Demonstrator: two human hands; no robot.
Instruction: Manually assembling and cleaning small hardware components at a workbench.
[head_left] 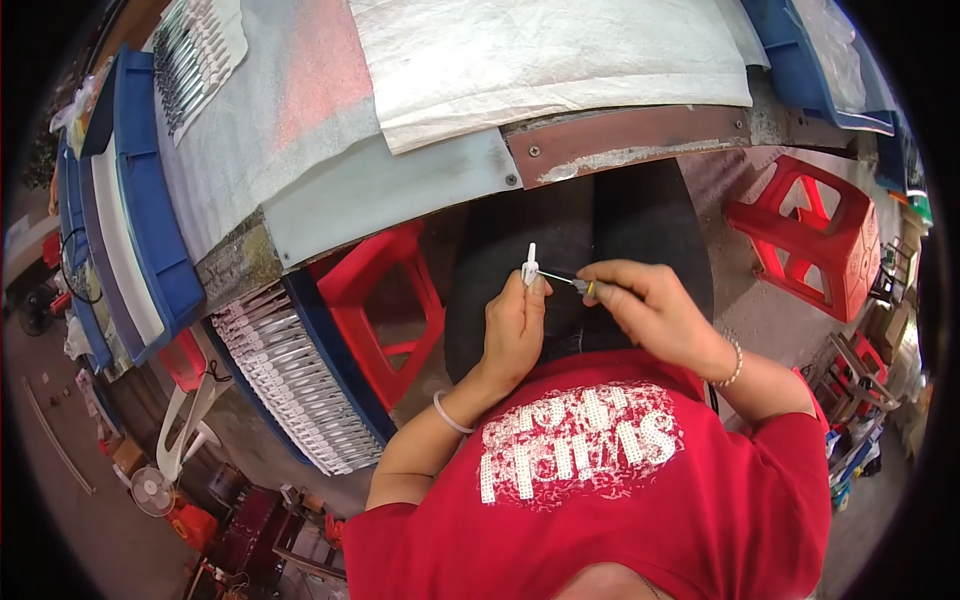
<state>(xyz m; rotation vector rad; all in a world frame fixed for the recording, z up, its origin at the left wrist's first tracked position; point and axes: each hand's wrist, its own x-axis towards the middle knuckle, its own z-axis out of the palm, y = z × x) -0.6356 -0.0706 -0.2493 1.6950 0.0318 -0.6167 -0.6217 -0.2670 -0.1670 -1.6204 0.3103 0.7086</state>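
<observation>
My left hand [515,325] is closed around the lower end of a small white plastic part [531,260], which points up away from me above my lap. What the part belongs to is too small to tell. From the right, my right hand [640,296] grips a small screwdriver [583,287] with a dark and yellow handle. Its thin metal shaft reaches left to the white part, just above my left fingertips. Whether the tip sits in the part or only touches it, I cannot make out.
Beyond my knees runs a workbench edge with a brown metal strip [630,142] and white sheets [560,65]. Rows of white-and-silver pieces [300,385] lie in a blue tray at left; similar pieces [190,60] lie on the bench. Red stools [385,300] [850,240] flank my legs.
</observation>
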